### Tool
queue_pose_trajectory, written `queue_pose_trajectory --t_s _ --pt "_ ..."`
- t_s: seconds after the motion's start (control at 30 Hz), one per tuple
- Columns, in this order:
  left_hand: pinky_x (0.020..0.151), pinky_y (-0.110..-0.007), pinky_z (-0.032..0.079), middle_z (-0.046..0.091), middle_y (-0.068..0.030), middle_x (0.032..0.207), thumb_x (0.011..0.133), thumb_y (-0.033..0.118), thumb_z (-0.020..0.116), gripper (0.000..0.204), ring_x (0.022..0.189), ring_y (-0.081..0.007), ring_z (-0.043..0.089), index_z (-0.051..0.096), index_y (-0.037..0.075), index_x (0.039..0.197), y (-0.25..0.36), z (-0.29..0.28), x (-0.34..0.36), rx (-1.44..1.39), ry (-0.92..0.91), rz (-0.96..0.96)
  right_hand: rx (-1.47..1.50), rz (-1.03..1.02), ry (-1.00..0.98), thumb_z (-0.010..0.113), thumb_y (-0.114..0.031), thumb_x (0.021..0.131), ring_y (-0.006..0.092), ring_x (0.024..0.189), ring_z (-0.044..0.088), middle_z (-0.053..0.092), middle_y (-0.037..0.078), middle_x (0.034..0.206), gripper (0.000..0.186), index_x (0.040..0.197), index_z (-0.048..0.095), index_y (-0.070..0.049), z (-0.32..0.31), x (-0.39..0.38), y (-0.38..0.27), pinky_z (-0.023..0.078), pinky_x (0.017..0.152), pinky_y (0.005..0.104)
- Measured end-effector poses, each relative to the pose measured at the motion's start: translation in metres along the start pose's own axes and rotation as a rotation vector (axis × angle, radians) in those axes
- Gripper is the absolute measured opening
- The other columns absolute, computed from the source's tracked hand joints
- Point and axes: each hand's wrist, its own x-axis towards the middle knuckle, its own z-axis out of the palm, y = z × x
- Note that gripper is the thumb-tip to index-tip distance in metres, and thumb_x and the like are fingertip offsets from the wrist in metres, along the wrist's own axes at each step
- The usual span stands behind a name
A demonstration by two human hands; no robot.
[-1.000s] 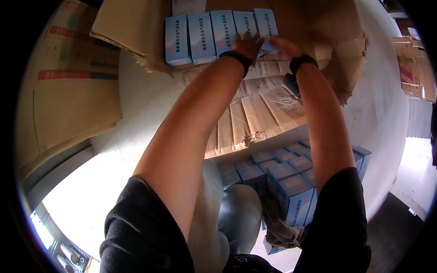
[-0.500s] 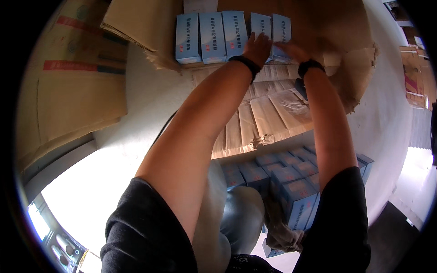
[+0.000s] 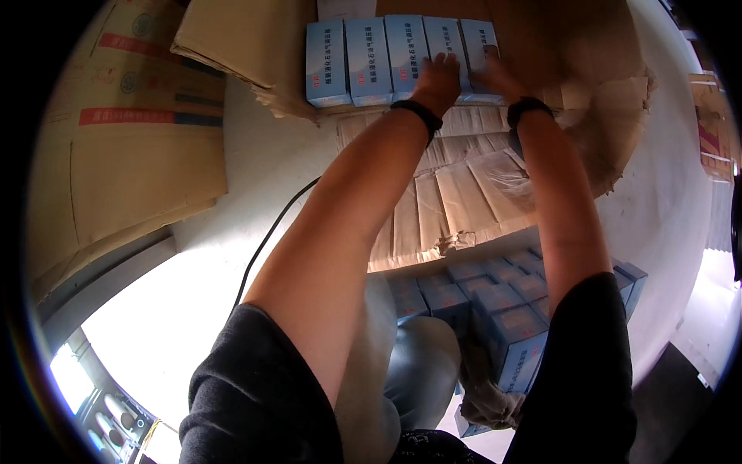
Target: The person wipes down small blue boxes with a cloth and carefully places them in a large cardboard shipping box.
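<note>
Both arms reach forward to the far end of the work area. The left hand (image 3: 437, 77) lies flat, fingers spread, on top of the row of light-blue boxes (image 3: 386, 58). The right hand (image 3: 495, 73) rests on the box at the row's right end (image 3: 478, 46), fingers apart and pressing rather than clamped around it. Neither hand lifts anything.

Five boxes show in the row, packed side by side and touching, inside the open brown carton (image 3: 587, 69). Each box's long axis runs away from the person, short ends pointing toward and away from them; the row itself runs left to right.

Judgement: the step in hand is seating the rightmost box against its neighbours. The next move calls for another box from the blue stack (image 3: 502, 317) low by the person's knees, carried in the same orientation and set into the carton's open space right of the row.

Flattened cardboard dividers (image 3: 456, 193) lie between row and stack. A folded carton (image 3: 131, 139) lies to the left, and a black cable (image 3: 270, 232) crosses the pale floor (image 3: 232, 309).
</note>
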Motion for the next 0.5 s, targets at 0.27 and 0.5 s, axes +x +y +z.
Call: queue_pose_trajectory --t_s 0.27,0.5 --pt "0.1 -0.052 0.041 0.045 -0.015 0.144 0.091 0.019 0.053 0.048 0.133 -0.0318 0.041 0.048 0.0 0.135 -0.001 0.007 -0.007 0.022 0.132 0.008 -0.001 0.01 0.027 0.082 -0.034 0.069 0.0455 0.116 0.055 0.049 0.034 0.129 0.095 0.143 0.034 0.001 0.003 -0.001 0.003 0.048 0.098 0.0431" --pt "0.103 -0.047 0.041 0.038 -0.0169 0.148 0.086 0.015 0.062 0.062 0.135 -0.0334 0.039 0.04 -0.002 0.141 -0.017 -0.002 -0.005 0.043 -0.042 0.13 0.007 -0.014 0.056 0.078 -0.034 0.074 0.0375 0.109 0.062 0.062 0.027 0.119 0.079 0.136 0.044 0.001 0.001 -0.003 -0.001 0.05 0.093 0.0417"
